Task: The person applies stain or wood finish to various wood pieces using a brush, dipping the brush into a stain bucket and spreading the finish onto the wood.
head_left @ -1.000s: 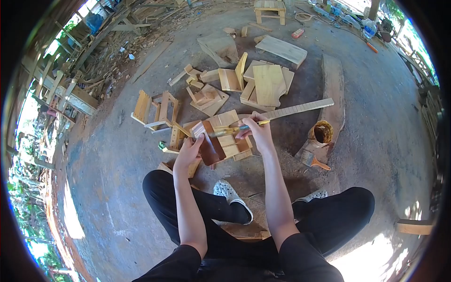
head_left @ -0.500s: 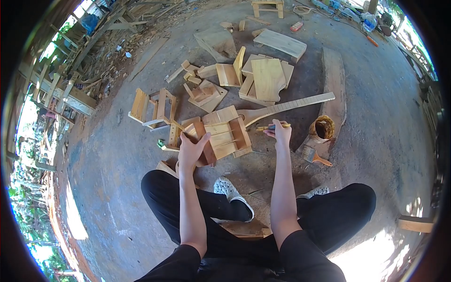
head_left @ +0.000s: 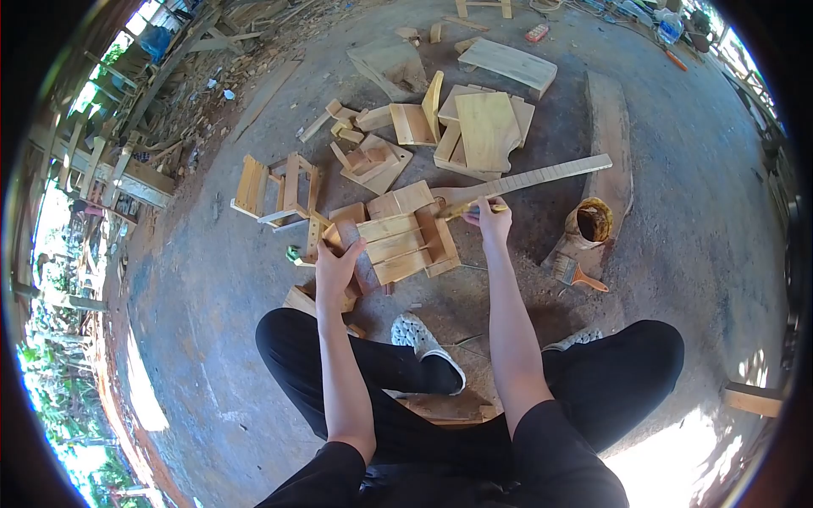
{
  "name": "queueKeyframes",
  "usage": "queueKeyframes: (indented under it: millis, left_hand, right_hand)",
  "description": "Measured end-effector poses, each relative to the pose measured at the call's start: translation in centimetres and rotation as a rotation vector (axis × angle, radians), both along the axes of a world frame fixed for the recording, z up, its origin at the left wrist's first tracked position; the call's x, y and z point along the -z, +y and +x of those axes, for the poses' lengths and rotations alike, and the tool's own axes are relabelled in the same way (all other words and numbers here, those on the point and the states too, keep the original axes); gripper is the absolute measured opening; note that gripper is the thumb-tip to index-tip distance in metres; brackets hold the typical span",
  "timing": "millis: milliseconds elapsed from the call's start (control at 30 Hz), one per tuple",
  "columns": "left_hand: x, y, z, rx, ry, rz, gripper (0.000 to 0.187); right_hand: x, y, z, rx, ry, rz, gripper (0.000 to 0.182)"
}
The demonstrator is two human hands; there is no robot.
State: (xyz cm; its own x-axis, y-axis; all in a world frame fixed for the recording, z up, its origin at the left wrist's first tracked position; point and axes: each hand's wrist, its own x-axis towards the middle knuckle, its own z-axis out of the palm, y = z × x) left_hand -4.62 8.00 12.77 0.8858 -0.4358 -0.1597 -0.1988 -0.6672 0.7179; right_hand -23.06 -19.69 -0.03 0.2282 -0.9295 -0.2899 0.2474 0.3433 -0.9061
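Note:
My left hand (head_left: 338, 266) grips the reddish-brown end board of a small slatted wooden piece (head_left: 396, 249), with the thumb along the board's edge. This piece has pale slats between two darker end boards and stands tilted before me. In my right hand (head_left: 491, 219) is a slim yellow-handled paintbrush (head_left: 501, 207), pinched between the fingers. Its tip points left, right by the far end board. Just beyond lies a long-necked wooden paddle-like piece (head_left: 542, 177), its neck stretching right. A small slatted wooden chair-like piece (head_left: 288, 188) is left of my left hand.
At right, a stained pot (head_left: 590, 222) and a wide orange-handled brush (head_left: 578, 275) rest by a long plank (head_left: 608, 127). Cut boards (head_left: 485, 131) and a thick pale board (head_left: 511, 65) lie beyond the work. Wood scraps (head_left: 190, 118) litter the left side.
My right hand has moved left and slightly toward the far side, bringing the paintbrush tip to the end board. My left hand keeps its grip, with the slatted piece turned slightly.

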Motion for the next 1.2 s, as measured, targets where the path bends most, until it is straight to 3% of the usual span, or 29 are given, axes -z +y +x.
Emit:
queueKeyframes:
  millis: [133, 200, 533, 600, 733, 800, 900, 1033, 1200]
  left_hand:
    - [0.5, 0.1, 0.5, 0.007, -0.025, 0.008, 0.115]
    - [0.7, 0.2, 0.6, -0.049, -0.028, 0.042, 0.100]
    - [0.6, -0.6, 0.0, -0.043, -0.098, -0.006, 0.102]
    - [-1.5, -1.2, -0.9, -0.036, 0.005, 0.076, 0.114]
    - [-2.1, -1.8, -1.4, -0.006, -0.010, 0.072, 0.116]
    - [-1.6, -1.8, -1.1, -0.027, -0.013, 0.087, 0.116]
    - [-0.9, -1.4, -0.7, -0.029, -0.018, 0.072, 0.117]
    - [-1.5, -1.5, -1.2, -0.019, -0.014, 0.029, 0.117]
    - [-0.6, -1.1, -0.8, -0.021, -0.080, 0.010, 0.107]
  right_hand:
    - [0.7, -0.1, 1.4, 0.034, -0.150, -0.004, 0.017]
    - [1.7, 0.0, 1.2, 0.009, -0.148, 0.002, 0.018]
    - [3.5, 0.4, -5.9, -0.196, -0.128, 0.136, 0.017]
    - [3.7, 0.0, -7.0, -0.275, -0.034, 0.135, 0.014]
    - [3.7, -0.5, -7.9, -0.418, 0.210, 0.119, 0.018]
    - [3.3, 0.4, -7.0, -0.443, 0.643, -0.066, 0.022]
    - [1.4, 1.6, -5.0, -0.278, 0.646, -0.109, 0.027]
    - [-1.6, 2.2, -2.6, -0.210, 0.842, -0.387, 0.030]
    - [-2.2, 2.7, -0.1, -0.209, 0.748, -0.513, 0.031]
